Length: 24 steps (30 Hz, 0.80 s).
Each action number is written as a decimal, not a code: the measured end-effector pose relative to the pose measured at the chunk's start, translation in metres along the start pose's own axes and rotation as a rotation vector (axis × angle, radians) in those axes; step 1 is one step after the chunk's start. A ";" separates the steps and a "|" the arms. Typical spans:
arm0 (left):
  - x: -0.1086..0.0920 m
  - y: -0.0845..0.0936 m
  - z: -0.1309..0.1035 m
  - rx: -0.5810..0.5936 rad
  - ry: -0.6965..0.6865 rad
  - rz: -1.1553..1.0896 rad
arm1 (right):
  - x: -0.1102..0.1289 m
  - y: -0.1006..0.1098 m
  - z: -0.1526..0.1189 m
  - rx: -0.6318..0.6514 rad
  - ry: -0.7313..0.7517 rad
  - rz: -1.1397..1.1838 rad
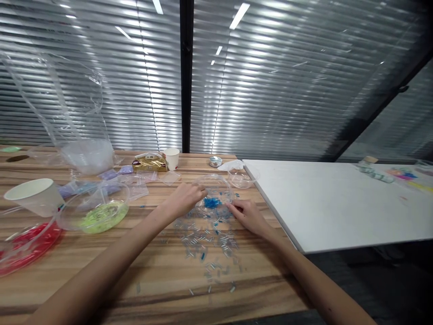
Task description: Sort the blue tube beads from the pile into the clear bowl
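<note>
A clear plastic bowl stands on the wood-grain table with a small heap of blue pieces in it, which look like capsule parts or short tubes. My left hand is at the bowl's left side, its fingers bent together over the edge; what they grip is hidden. At the right side, my right hand has its thumb and fingers closed close to the rim, and I cannot make out what is between them. Many small clear tube-like pieces lie scattered in front of the bowl, with a few blue ones among them.
Left are a bowl of yellow-green pieces, a red-filled container, a white tub and a large clear bag. Behind stand a gold packet and paper cup. A white tabletop adjoins right.
</note>
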State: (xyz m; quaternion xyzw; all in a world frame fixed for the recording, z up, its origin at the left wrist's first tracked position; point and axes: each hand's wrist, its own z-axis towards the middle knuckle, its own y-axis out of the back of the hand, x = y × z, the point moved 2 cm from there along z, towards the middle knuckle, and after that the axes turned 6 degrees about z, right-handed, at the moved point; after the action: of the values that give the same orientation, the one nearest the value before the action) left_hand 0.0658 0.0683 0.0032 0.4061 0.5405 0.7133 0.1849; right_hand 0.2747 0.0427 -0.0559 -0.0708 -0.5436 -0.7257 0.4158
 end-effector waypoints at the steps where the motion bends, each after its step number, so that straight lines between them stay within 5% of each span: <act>1: 0.000 0.000 0.000 0.002 0.002 0.001 | 0.000 0.000 0.000 -0.003 -0.001 0.000; 24: 0.002 0.001 0.000 -0.013 0.024 -0.043 | 0.000 0.000 0.001 0.020 -0.010 -0.008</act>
State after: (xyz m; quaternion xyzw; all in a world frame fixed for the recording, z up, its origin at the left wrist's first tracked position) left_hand 0.0648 0.0690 0.0050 0.3845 0.5466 0.7175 0.1961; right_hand 0.2739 0.0431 -0.0558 -0.0680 -0.5531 -0.7216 0.4108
